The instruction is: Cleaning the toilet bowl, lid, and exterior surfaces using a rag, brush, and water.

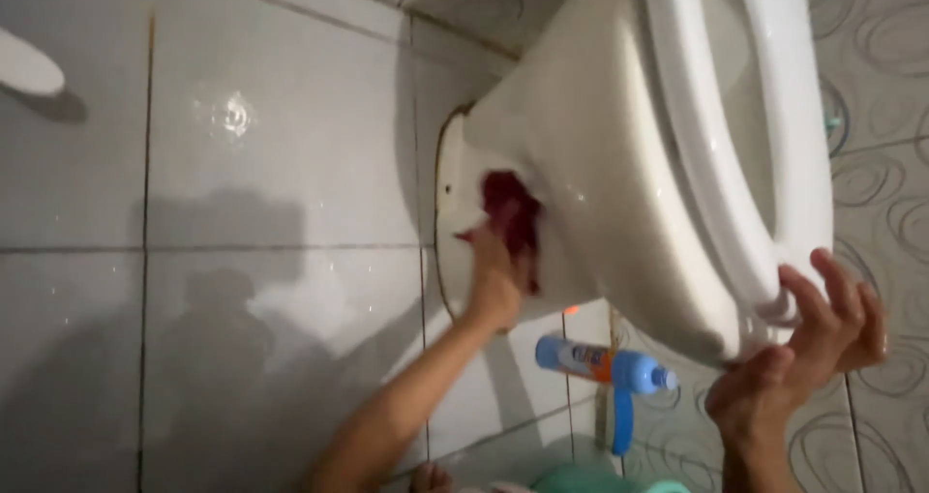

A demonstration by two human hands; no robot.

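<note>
Left hand (pixel 498 280) closed on dark red cloth (pixel 510 212), pressed against white ceramic toilet bowl (pixel 600 164); right hand (pixel 808 353) spread, gripping rim. Wet glaze: risk of slipping.

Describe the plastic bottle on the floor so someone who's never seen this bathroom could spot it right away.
Start at the white toilet. Just under its bowl, on the tiled floor, a bottle lies on its side. It is the only blue thing with an orange label there, between the left hand and right hand.
</note>
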